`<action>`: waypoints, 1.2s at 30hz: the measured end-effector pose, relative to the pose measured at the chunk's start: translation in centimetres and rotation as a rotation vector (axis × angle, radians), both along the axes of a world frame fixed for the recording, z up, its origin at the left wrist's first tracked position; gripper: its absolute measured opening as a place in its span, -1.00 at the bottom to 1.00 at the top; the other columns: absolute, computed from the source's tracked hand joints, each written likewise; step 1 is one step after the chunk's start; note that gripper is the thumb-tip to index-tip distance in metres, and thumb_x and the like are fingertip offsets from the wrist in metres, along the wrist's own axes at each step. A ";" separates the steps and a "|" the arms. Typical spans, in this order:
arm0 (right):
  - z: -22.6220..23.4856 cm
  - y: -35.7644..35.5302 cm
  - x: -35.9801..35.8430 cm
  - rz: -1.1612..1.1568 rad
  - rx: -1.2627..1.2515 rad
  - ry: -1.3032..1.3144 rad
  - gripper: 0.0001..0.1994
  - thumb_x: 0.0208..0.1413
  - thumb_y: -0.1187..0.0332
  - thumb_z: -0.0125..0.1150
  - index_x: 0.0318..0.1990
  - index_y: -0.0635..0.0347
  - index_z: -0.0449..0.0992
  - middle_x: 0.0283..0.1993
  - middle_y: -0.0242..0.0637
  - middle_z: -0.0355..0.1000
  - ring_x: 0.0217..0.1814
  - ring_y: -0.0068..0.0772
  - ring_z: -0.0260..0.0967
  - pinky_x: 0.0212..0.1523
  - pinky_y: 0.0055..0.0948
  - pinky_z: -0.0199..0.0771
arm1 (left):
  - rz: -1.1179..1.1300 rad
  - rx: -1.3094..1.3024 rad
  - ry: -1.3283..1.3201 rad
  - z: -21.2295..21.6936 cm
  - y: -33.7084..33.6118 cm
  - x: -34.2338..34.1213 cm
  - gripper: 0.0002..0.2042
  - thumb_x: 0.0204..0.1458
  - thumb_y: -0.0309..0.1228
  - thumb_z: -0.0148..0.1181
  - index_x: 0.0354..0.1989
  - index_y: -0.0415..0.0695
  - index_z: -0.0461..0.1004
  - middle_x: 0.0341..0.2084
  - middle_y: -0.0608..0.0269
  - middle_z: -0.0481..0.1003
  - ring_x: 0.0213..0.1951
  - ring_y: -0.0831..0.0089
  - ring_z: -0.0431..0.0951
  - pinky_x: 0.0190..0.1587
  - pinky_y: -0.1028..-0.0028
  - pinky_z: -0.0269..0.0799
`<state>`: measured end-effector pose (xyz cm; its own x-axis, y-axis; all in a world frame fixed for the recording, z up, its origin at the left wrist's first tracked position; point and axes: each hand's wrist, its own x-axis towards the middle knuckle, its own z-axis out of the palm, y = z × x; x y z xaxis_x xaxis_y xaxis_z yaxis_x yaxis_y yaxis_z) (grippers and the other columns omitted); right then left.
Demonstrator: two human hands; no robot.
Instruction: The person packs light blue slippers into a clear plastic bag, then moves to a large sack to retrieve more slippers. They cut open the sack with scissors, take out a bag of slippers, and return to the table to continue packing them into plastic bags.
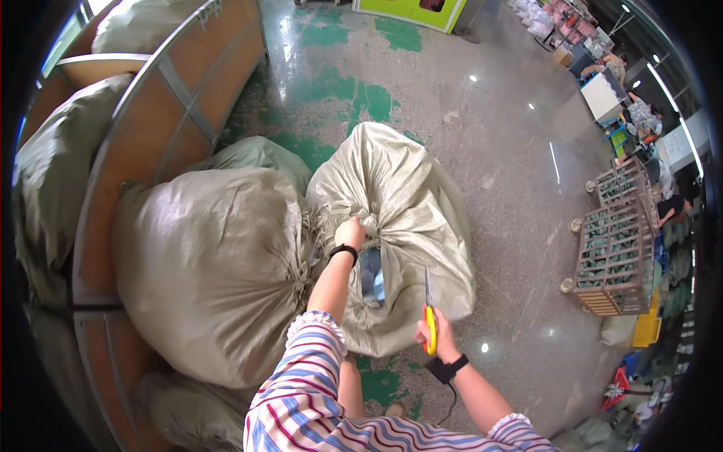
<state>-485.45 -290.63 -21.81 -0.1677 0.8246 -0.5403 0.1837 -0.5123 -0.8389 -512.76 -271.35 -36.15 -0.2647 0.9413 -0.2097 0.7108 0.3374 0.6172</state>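
While gripping yellow scissors (431,331) in a curled right hand (441,334), got the tan sack (418,226) by the neck in a closed left hand (350,233), probably to prevent slipping. Sits near the left edge of the floor (520,203), right beside another sack (211,256). Shiny, green-patched underfoot; got a slatted cart (614,226) by the right edge.

The fingers of the left hand (350,233) grip a pale sack (429,203) near its bunched neck. Something blue (372,277) shows through an opening just below. The right hand (443,335) holds yellow-handled scissors (430,330), blades pointing away from the person. A second sack (211,264) sits to the left, by a brown panel (139,147). A slatted cart (614,233) stands well apart on the grey floor (512,166), at right.
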 end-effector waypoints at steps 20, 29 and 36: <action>-12.0 29.3 -10.7 0.501 0.412 -0.779 -0.59 -0.01 0.45 0.12 0.04 0.01 0.27 -0.31 0.04 0.46 -0.23 0.13 0.42 -0.28 -0.04 0.40 | 0.212 0.260 -0.507 2.1 -1.4 -4.7 -0.82 -0.19 -0.54 0.24 -0.46 -0.20 0.32 -0.53 0.15 0.35 -0.49 0.26 0.43 -0.41 0.39 0.35; -9.5 32.5 -19.7 0.444 0.781 -0.478 -0.55 0.09 0.40 0.13 0.07 0.09 0.06 -0.29 -0.13 0.45 -0.26 -0.03 0.45 -0.27 -0.21 0.40 | 0.239 0.409 -0.452 2.5 -3.0 3.4 -0.86 -0.17 -0.58 0.12 -0.38 -0.17 0.37 -0.49 0.15 0.45 -0.35 0.16 0.47 -0.24 0.31 0.39; -18.5 35.3 -12.0 0.974 0.368 -0.656 -0.48 0.13 0.14 0.10 0.04 0.25 0.01 -0.32 0.18 0.40 -0.25 0.24 0.39 -0.22 -0.03 0.37 | 0.297 0.064 -0.249 -4.0 3.4 2.2 -0.69 -0.06 -0.27 0.21 -0.18 -0.18 0.44 -0.34 0.07 0.53 -0.24 0.18 0.55 -0.19 0.28 0.45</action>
